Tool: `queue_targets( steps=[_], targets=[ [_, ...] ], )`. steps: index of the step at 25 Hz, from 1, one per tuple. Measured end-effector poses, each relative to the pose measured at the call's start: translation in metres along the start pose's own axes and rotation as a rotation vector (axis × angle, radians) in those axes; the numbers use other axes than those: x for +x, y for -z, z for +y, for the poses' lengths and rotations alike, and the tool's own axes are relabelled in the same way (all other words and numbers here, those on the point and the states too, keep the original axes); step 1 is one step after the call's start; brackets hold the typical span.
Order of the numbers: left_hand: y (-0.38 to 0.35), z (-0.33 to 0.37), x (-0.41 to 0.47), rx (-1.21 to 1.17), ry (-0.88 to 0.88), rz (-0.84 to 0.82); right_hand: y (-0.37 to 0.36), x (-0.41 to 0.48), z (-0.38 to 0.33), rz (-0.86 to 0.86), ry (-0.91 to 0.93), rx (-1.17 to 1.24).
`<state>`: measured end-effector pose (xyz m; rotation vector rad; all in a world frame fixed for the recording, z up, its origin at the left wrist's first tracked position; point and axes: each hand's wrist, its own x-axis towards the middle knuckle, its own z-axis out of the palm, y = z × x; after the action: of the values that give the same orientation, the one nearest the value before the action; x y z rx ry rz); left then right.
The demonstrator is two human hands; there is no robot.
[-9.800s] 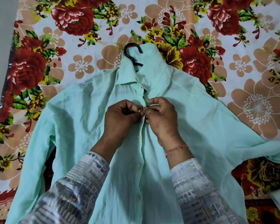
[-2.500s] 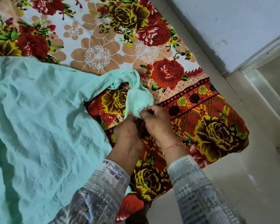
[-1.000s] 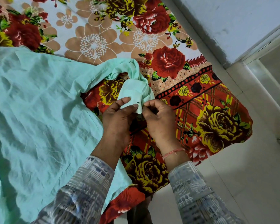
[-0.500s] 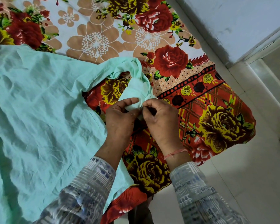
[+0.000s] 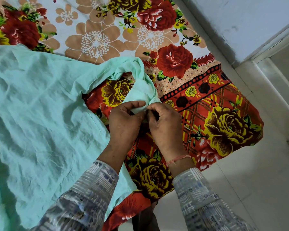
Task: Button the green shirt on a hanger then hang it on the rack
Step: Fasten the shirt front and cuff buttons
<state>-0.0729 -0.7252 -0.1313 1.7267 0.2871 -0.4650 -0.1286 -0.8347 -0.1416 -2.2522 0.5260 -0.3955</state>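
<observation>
The pale green shirt (image 5: 37, 104) lies spread over the left of a flowered bedsheet, its right sleeve (image 5: 133, 72) curving out to the cuff (image 5: 138, 95). My left hand (image 5: 125, 120) pinches the cuff's edge between thumb and fingers. My right hand (image 5: 163, 122) meets it from the right, fingertips curled onto the same cuff edge. The button itself is hidden between my fingertips. The hanger and the rack are out of view.
The flowered bedsheet (image 5: 173, 60) covers a bed whose corner (image 5: 250, 130) lies to the right. Beyond it are pale floor tiles (image 5: 257, 189) and a white wall (image 5: 232, 22) at the top right.
Ten seconds ago both hands worked on the shirt's front placket near the collar. They now hold the right sleeve cuff, and over the last second they have closed together on its edge.
</observation>
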Motion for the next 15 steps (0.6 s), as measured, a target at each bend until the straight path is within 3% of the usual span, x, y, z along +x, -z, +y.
queue_targets(
  steps=[6,12,15],
  targets=[
    [-0.002,-0.001,0.003,-0.049,0.048,-0.019,-0.002,-0.003,-0.001,0.017,-0.055,0.014],
    [0.006,0.009,0.002,-0.576,0.323,-0.047,0.001,0.0,0.006,0.049,-0.366,0.314],
    [0.002,0.007,0.002,-0.613,0.35,-0.077,-0.002,-0.002,0.0,0.002,-0.384,0.365]
  ],
)
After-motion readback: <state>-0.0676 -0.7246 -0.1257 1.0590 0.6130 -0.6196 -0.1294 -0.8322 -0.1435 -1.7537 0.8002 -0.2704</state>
